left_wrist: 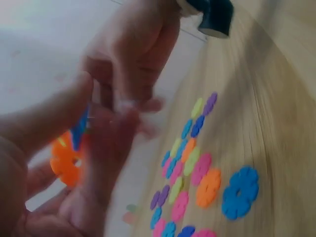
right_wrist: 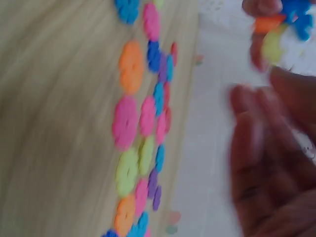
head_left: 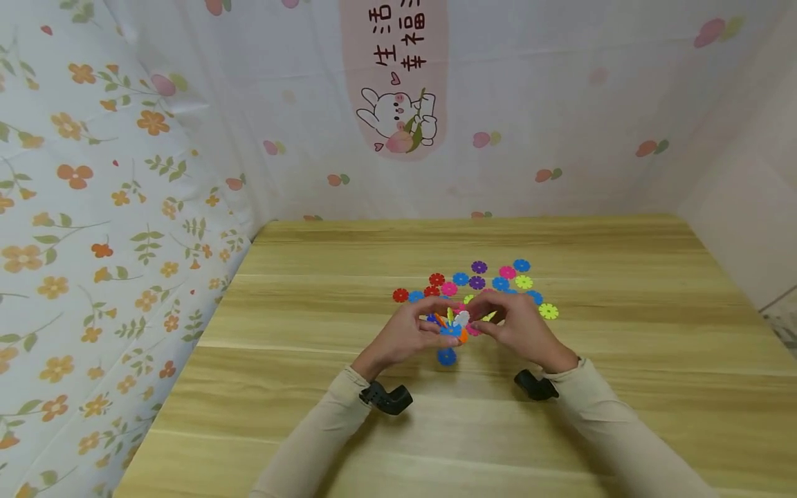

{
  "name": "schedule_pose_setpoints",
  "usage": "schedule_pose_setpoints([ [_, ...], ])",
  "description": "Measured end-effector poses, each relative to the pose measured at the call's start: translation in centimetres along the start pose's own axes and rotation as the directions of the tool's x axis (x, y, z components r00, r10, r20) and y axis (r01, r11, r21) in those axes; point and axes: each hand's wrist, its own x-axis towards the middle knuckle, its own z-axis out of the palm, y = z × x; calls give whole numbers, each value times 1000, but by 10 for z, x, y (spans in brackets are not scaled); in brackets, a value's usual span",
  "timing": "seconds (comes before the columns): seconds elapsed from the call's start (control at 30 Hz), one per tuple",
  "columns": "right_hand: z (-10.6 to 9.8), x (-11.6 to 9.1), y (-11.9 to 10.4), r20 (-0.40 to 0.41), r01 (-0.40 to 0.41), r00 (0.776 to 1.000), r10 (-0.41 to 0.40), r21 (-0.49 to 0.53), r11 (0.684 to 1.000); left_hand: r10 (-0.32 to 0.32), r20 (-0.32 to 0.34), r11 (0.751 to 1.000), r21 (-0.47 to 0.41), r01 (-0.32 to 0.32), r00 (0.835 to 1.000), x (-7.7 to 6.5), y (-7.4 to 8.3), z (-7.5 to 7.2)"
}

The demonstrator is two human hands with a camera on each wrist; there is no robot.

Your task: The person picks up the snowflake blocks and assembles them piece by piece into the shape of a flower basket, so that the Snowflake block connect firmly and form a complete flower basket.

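Note:
My left hand (head_left: pixel 403 339) holds a small cluster of notched plastic discs joined edge to edge. A blue disc (head_left: pixel 450 330) faces up in it, with an orange disc (left_wrist: pixel 61 163) and a yellow disc (right_wrist: pixel 272 45) standing out at the sides. On the cluster's right side, a white disc (head_left: pixel 461 318) shows between the two hands. Bent fingers of my right hand (head_left: pixel 523 332) come right up to that white disc, thumb and fingertips close together. Blur in both wrist views means I cannot tell whether they pinch it.
Many loose flower-shaped discs lie on the wooden table (head_left: pixel 280 332) beyond and beneath the hands, among them a red disc (head_left: pixel 401 295) and a yellow-green disc (head_left: pixel 548 311). One blue disc (head_left: pixel 446 357) lies nearer to me. A printed cloth (head_left: pixel 529 104) hangs behind the table.

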Motion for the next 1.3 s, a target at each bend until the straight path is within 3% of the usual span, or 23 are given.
schedule_pose_setpoints([
  [0.1, 1, 4, 10, 97, -39, 994, 54, -144, 989, 37, -30, 998, 57, -35, 999, -1, 0, -2],
  [0.23, 9, 11, 20, 187, -4, 980, 66, -314, 950, 69, -43, 995, 71, -66, 997, -2, -1, -2],
  [0.33, 16, 14, 25, 217, 44, 975, 43, -378, 925, 65, -53, 996, 68, -61, 996, -3, -2, -1],
  [0.47, 21, 17, 27, 232, 58, 972, 40, -400, 915, 60, -69, 992, 112, -52, 996, -4, 0, 0],
  [0.73, 15, 23, 30, 276, -36, 951, 142, -356, 934, 123, -59, 977, 185, -110, 991, -3, -1, -1],
  [0.9, 8, 18, 30, 281, -24, 954, 107, -285, 958, 150, -69, 966, 223, -132, 986, -3, -1, 0],
  [1.1, -3, 5, 23, 182, -66, 980, 85, -106, 992, 180, -93, 948, 284, -147, 979, -2, 0, 1],
  [1.3, -10, -2, 9, 81, -94, 993, 87, 83, 992, 212, -99, 933, 317, -171, 972, 0, 0, 3],
])
